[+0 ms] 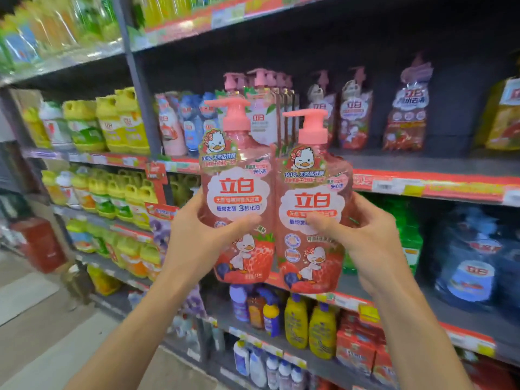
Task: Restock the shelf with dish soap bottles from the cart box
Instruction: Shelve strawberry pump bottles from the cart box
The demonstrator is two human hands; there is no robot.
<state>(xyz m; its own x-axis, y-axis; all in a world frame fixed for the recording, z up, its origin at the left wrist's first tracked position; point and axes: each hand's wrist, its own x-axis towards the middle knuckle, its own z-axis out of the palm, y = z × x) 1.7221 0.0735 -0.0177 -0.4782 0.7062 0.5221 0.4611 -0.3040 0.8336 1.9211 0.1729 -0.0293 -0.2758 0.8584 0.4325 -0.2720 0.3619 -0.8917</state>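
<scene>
A grey supermarket shelf (422, 164) faces you. Your left hand (202, 240) and right hand (368, 243) each grip a pink translucent pump bottle (239, 192), (312, 220). You're mid-placement; next, slide both onto the open stretch beyond your right hand.

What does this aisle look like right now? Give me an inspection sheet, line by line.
Surface: grey shelf with open space to the right of the matching bottles.
Job's things: left pink bottle and right pink bottle, upright, side by side, held in front of the shelf.
Clutter: yellow bottles on the neighbouring bay.
Grippers: left hand grips the left bottle; right hand grips the right one.
Cables: nothing seen.
Surroundings: pale floor; cart box not in view.
</scene>
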